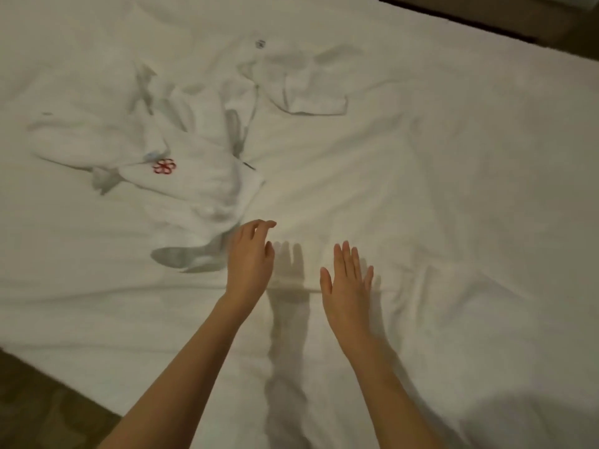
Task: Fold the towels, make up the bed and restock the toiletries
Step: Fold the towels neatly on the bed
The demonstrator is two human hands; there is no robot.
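Beyond hands (249, 257), crumpled towels (194, 176), white bed (453, 189)

The one camera sits on my head, looking forward and steeply down over the bed (453, 189), close enough that my forearms fill the lower frame. Floor shows at the lower left and upper right corners.

No words or numbers can be read; a red flower-like emblem (164, 166) marks the crumpled towel (194, 186), left of centre.
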